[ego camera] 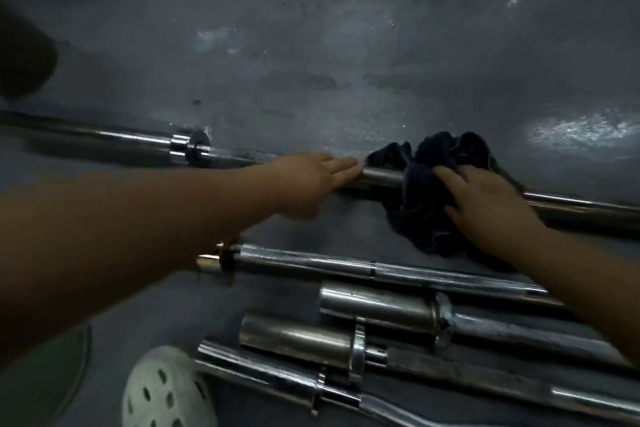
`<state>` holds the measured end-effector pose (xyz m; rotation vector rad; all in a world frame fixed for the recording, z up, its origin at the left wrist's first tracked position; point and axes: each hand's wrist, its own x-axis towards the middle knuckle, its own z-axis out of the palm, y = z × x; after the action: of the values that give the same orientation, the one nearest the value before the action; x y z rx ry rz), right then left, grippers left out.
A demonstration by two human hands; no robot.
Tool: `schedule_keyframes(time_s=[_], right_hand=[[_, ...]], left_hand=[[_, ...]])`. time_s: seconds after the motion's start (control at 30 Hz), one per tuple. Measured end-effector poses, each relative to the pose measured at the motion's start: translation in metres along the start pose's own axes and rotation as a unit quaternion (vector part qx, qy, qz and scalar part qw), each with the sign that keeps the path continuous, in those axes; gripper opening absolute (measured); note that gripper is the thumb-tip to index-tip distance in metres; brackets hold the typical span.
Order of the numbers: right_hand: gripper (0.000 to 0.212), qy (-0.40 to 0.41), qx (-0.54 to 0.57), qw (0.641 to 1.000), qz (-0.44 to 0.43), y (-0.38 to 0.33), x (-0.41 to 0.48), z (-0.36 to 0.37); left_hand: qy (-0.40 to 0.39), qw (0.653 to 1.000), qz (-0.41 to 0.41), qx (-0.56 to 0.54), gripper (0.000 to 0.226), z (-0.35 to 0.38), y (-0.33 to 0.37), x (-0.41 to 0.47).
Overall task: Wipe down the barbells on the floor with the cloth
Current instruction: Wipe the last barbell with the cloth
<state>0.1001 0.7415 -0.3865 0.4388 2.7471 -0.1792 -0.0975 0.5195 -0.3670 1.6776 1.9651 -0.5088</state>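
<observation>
My left hand (311,180) lies flat, fingers straight, on the far barbell (381,178), I judge to stop it rolling on the floor (311,62) while I wipe. Just right of those fingers a short bare stretch of shaft shows, then the dark cloth (426,204) bunched over the bar. My right hand (485,204) is curled into it, pressing it onto the steel. The bar is smooth chrome, dully shining, with a collar towards its left end. More barbells (311,262) lie nearer me
</observation>
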Motion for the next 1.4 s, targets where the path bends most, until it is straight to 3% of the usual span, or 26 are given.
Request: schedule_keyframes(time_s=[0.1,0.17,0.27,0.33,0.43,0.57,0.67,0.77,0.87,1.0,1.07,1.13,1.17,1.23,1.33,1.4], right_hand=[[0.066,0.062,0.009,0.998,0.031,0.055,-0.028,0.022],[0.068,0.09,0.029,0.985,0.142,0.066,-0.035,0.026],[0.05,0.164,0.095,0.942,0.275,-0.003,-0.011,0.032],[0.04,0.209,0.166,0.921,0.283,-0.074,0.018,0.03],[0.044,0.151,0.209,0.942,0.216,-0.143,0.038,0.021],[0.048,0.053,0.2,0.967,0.149,-0.107,0.029,-0.003],[0.066,0.082,0.141,0.952,0.26,-0.069,0.027,0.004],[0.06,0.062,0.143,0.922,0.355,-0.11,0.058,0.014],[0.061,0.075,0.165,0.931,0.316,-0.146,0.08,0.008],[0.063,0.064,0.062,0.975,0.205,-0.091,0.048,0.005],[0.061,0.085,0.052,0.957,0.274,-0.073,0.05,0.003],[0.056,0.116,0.085,0.93,0.338,-0.098,0.083,0.005],[0.053,0.138,0.095,0.928,0.332,-0.122,0.104,0.004],[0.049,0.169,0.11,0.95,0.238,-0.17,0.13,0.0],[0.054,0.12,0.127,0.98,0.097,-0.166,0.118,-0.011],[0.056,0.119,0.095,0.983,0.105,-0.123,0.094,-0.007]], left_hand=[[-0.021,0.997,0.052,0.059,0.091,0.019,-0.039,-0.01],[0.031,0.994,0.071,0.073,0.089,0.037,-0.055,-0.01],[0.179,0.979,0.07,0.071,0.097,0.069,-0.057,0.001],[0.223,0.973,0.04,0.048,0.093,0.081,-0.054,0.01],[0.258,0.966,0.028,0.007,0.079,0.082,-0.057,0.015],[0.249,0.966,-0.011,-0.063,0.051,0.072,-0.051,0.018],[0.236,0.966,-0.033,-0.1,0.04,0.056,-0.055,0.029],[0.217,0.969,-0.055,-0.103,0.05,0.05,-0.066,0.042],[0.241,0.963,-0.035,-0.112,0.043,0.052,-0.075,0.047],[0.288,0.947,0.07,-0.127,0.05,0.056,-0.086,0.045],[0.307,0.938,0.082,-0.138,0.056,0.054,-0.094,0.049],[0.314,0.934,0.053,-0.162,0.062,0.049,-0.1,0.058],[0.311,0.932,0.035,-0.181,0.066,0.042,-0.103,0.064],[0.305,0.926,0.022,-0.223,0.067,0.029,-0.112,0.073],[0.326,0.92,0.038,-0.215,0.054,0.025,-0.129,0.068],[0.318,0.933,0.004,-0.166,0.048,0.04,-0.138,0.05]])
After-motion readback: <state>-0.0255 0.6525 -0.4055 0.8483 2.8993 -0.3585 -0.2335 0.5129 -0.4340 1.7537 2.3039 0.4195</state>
